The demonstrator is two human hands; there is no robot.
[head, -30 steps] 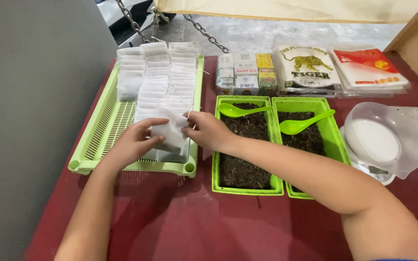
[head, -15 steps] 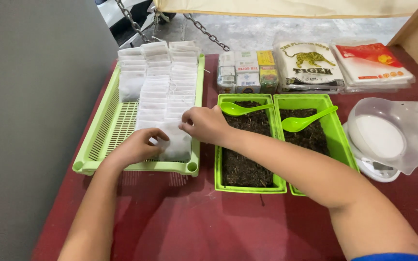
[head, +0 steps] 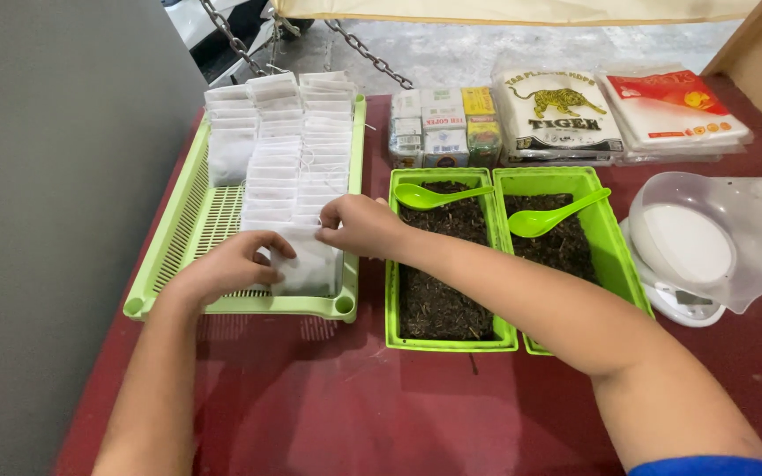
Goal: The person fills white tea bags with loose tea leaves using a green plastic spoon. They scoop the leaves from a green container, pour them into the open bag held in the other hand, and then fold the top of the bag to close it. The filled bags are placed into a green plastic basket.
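Pinching white tea bag [head: 309,263] at lower left of frame, front of green tray [head: 189,231]: my left hand [head: 233,264] closed on side, right hand [head: 359,226] nipping top edge. Light, soft, tears easily; I'd hold by edges.

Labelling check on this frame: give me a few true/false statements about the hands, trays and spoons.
1. Both hands touch the front white sachet in the slotted tray. True: left hand and right hand meet at the sachet in the slotted tray.
2. Each soil tray holds a green spoon. True: spoons and lie in the soil trays and.
3. The right hand holds a spoon. False: it is on the sachet.
4. The clear bowl sits left of the slotted tray. False: it is far right.
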